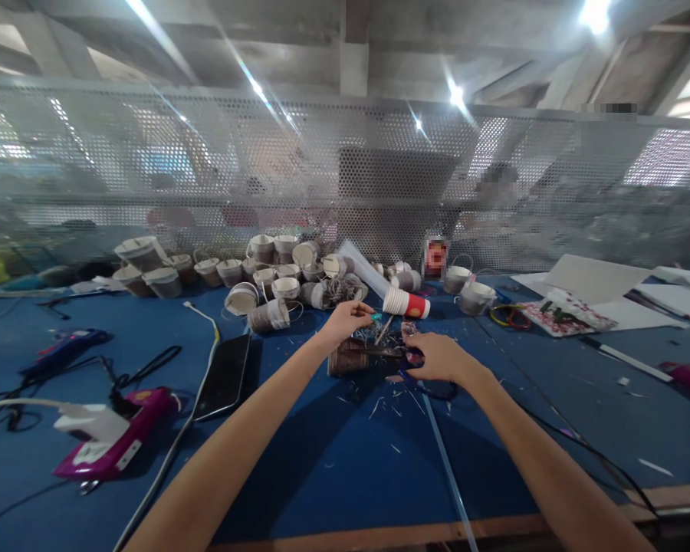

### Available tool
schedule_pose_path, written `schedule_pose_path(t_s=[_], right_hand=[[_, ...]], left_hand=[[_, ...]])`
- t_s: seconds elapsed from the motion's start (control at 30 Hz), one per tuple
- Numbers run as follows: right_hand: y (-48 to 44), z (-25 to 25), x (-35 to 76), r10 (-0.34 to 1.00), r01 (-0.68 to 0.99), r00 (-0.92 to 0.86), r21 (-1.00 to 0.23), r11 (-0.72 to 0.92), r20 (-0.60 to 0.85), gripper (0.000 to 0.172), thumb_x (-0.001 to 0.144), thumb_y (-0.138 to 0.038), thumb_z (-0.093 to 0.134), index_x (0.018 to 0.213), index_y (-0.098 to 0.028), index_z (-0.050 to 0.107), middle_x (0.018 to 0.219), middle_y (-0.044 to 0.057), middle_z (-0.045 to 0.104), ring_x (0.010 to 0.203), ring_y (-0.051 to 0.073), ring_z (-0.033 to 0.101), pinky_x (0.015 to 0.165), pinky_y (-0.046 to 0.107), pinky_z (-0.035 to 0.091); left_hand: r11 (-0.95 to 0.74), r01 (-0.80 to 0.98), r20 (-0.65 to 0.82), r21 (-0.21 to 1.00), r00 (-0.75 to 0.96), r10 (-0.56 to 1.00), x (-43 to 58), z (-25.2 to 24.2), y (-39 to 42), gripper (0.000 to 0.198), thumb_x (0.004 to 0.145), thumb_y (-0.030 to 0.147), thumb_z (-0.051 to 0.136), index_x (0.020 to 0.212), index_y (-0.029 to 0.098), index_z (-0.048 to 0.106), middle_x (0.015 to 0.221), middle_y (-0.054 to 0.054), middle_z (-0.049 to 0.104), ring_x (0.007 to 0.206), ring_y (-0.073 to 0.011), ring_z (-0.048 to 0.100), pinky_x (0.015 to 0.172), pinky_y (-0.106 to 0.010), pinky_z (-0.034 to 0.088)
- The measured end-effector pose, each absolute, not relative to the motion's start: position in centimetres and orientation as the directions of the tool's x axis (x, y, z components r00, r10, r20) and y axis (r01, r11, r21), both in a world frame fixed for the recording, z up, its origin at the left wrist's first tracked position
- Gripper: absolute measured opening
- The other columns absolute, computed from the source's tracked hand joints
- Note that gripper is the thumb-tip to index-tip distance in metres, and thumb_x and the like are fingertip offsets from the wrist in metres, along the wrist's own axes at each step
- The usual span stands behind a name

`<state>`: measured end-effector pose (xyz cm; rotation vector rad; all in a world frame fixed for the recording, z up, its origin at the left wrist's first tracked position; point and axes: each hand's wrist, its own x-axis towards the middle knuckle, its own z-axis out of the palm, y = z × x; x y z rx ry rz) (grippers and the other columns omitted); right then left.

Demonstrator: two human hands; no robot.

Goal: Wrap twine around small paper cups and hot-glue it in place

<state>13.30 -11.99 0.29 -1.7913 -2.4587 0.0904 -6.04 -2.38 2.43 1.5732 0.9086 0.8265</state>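
Two bare forearms reached forward over the blue felt-covered counter [345,460], seen from the head view. Nearest the viewer, at the left, lay a magenta hot-glue gun [115,441] with its white cable, and beside it a black flat smartphone [225,376]. Farther in, the right hand [440,357] rested on the counter with its fingers curled down over a blue-handled pair of scissors [422,379]; whether they gripped the handles could not be told. Just left of that hand a brown, twine-wrapped paper cup [350,357] lay on its side amid short clippings of twine [379,399]. The left hand [348,317] hovered slightly beyond, its fingers pinched shut on a small teal object [376,316], too small to identify. Immediately past the hands lay a stack of white paper cups with a red band [405,303], tipped over and unwrapped. At the far edge, against a perforated metal screen [345,153], stood a heap of brown-wrapped cups with wire handles [264,272], each apparently complete. At the far right lay white card sheets [598,280]. Judged from this arrangement, the work was well advanced: many cups appeared wrapped and fitted with handles, one cup was in hand between the two hands, and the plain stack remained to be covered.
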Motion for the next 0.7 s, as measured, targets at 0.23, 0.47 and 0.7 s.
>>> schedule_pose_path(t_s=[0.23,0.47,0.7], right_hand=[[-12.1,0.7,12.7,0.945,0.942,-0.319,-0.090,0.324,0.067,0.031,0.071,-0.050,0.053,0.071,-0.019,0.057,0.075,0.005,0.064,0.068,0.019,0.057,0.055,0.025,0.032],[-12.0,1.0,12.6,0.943,0.940,-0.331,-0.075,0.332,0.026,0.031,0.073,-0.048,0.051,0.065,-0.019,0.055,0.068,0.003,0.062,0.062,0.017,0.055,0.051,0.024,0.027],[-11.9,0.9,12.5,0.947,0.944,-0.322,-0.071,0.321,0.009,0.031,0.074,-0.047,0.051,0.065,-0.018,0.056,0.066,0.004,0.062,0.062,0.017,0.055,0.051,0.024,0.026]], left_hand=[[-0.169,0.149,0.074,0.974,0.497,0.864,-6.2,1.4,-1.8,0.008,0.066,0.009,0.062,0.074,0.011,0.059,0.057,0.002,0.055,0.051,-0.0069,0.051,0.055,-0.022,0.044],[-0.176,0.075,0.120,0.982,0.472,0.873,-6.1,0.8,-1.6,0.007,0.069,0.009,0.060,0.074,0.012,0.056,0.060,0.003,0.054,0.051,-0.0074,0.057,0.057,-0.022,0.047],[-0.150,0.061,0.104,0.987,0.476,0.873,-6.2,1.0,-1.7,0.008,0.070,0.006,0.059,0.074,0.011,0.055,0.058,0.005,0.053,0.048,-0.0071,0.059,0.055,-0.021,0.046]])
